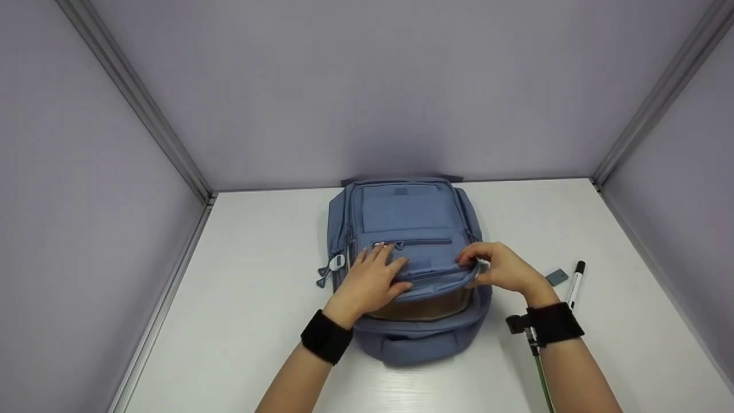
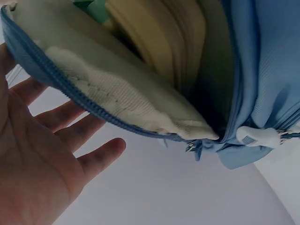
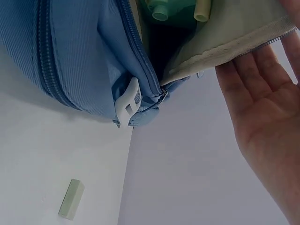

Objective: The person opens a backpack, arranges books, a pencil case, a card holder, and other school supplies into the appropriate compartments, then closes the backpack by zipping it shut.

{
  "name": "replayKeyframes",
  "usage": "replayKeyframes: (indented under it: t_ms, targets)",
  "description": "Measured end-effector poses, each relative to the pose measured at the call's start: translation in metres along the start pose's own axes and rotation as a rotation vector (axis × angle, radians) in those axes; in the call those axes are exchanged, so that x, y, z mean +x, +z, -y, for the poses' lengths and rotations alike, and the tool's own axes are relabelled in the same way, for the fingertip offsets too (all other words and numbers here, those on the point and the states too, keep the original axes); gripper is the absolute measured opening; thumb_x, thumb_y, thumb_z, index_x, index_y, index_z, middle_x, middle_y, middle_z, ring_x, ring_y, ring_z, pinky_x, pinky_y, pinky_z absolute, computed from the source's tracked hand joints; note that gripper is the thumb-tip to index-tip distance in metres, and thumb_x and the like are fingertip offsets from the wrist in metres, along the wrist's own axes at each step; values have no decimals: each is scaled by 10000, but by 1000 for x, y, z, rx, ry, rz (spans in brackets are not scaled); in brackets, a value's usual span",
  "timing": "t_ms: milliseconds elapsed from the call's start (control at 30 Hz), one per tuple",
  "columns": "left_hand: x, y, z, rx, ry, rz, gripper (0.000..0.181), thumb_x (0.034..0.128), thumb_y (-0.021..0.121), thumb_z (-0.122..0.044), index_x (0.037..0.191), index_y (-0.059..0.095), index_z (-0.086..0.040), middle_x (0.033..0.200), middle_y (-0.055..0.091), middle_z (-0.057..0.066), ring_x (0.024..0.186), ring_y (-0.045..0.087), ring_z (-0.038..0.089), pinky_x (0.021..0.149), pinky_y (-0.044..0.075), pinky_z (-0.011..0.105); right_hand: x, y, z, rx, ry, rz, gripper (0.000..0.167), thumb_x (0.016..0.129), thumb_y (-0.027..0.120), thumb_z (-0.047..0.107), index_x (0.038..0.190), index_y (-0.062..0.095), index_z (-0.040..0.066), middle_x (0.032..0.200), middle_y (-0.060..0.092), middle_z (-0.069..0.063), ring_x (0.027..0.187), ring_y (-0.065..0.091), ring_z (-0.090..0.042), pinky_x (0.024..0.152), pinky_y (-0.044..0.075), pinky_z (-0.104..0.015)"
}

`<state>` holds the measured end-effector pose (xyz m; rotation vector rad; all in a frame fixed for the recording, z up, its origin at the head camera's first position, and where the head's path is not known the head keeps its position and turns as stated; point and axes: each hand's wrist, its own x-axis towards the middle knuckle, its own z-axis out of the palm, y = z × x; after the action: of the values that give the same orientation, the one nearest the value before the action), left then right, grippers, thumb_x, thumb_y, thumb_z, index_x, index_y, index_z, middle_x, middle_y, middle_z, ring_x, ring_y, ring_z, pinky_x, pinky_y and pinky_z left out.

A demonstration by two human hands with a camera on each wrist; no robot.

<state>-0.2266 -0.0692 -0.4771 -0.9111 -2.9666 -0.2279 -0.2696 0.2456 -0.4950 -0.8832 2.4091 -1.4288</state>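
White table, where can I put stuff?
The white table is bare left of the blue fabric backpack and in the far right corner, beyond the greenish rectangular block. It's crowded around the left hand and right hand, and beside the block, where the black-capped white marker lies.

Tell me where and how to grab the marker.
Probably pinch the marker by its white barrel, near the black cap, coming from above and the right: it lies flat, a small block sits close on its left, and a wristband hides its near end.
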Motion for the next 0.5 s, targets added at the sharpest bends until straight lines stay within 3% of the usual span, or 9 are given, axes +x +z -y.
replayKeyframes:
  t_ms: [133, 233, 300, 400, 500]
  targets:
    - [-1, 17, 2, -30, -43, 70, 668, 948, 453, -635, 1496, 427, -255, 1562, 279, 177, 1446, 215, 377, 1080, 286, 592, -3, 0, 3, -62, 37, 116, 477, 670, 894, 73, 1099, 691, 119, 1275, 603, -71, 1262, 479, -283, 1082, 319, -388]
    - [-2, 26, 1, -47, -59, 90, 694, 936, 486, -630, 1523, 377, -276, 1584, 211, 194, 1452, 159, 408, 1083, 268, 606, -5, -2, 5, -77, 40, 172, 566, 692, 893, 140, 1206, 659, 110, 1335, 564, -76, 1307, 426, -297, 1085, 308, -358]
    - [-2, 30, -1, -49, -58, 85, 702, 932, 519, -609, 1533, 353, -288, 1586, 190, 207, 1448, 144, 431, 1082, 255, 619, -4, -3, 6, -50, 32, 176, 541, 762, 851, 149, 1249, 632, 63, 1327, 567, -108, 1285, 449, -317, 1072, 330, -348]
    - [-3, 34, -3, -40, -51, 68, 712, 924, 565, -576, 1540, 328, -309, 1585, 180, 218, 1443, 135, 451, 1076, 247, 637, -1, -7, 4, -9, 62, 88, 378, 899, 725, 126, 1237, 622, -8, 1267, 600, -153, 1208, 523, -329, 999, 423, -361]
    - [-2, 37, -5, -23, -49, 52, 716, 916, 592, -560, 1539, 326, -327, 1581, 188, 222, 1440, 140, 459, 1071, 248, 645, 5, -10, -1, -58, 123, -92, 274, 995, 585, 109, 1211, 622, -55, 1212, 623, -202, 1142, 568, -364, 928, 473, -430]
